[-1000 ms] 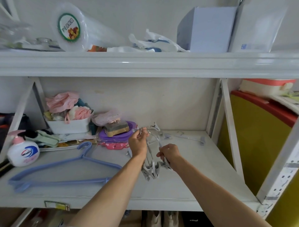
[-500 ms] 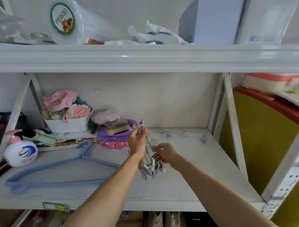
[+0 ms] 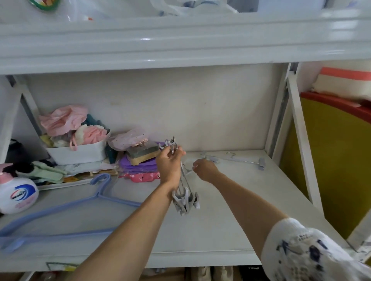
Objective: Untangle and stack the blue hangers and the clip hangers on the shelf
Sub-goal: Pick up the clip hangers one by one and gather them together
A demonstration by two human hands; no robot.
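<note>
1. The right hand (image 3: 204, 170) has let go of the clip hanger bundle (image 3: 185, 197) and moved farther back and to the right.
2. The bundle now hangs from the left hand (image 3: 170, 163) alone.

Upper shelf items cut off by top edge; we make out only green-rimmed label (image 3: 44, 2) and plastic bag (image 3: 180, 8). Blue hanger (image 3: 66, 212) runs off left edge, its right end hidden behind left forearm. Left hand (image 3: 170, 166) covers hooks of bundled clip hangers (image 3: 185, 192); we cannot count them. Right hand (image 3: 204, 170) pinches something pale, too blurred to tell. Soap bottle (image 3: 17, 194) cropped at left. Items below shelf (image 3: 200, 236) barely show.
</note>
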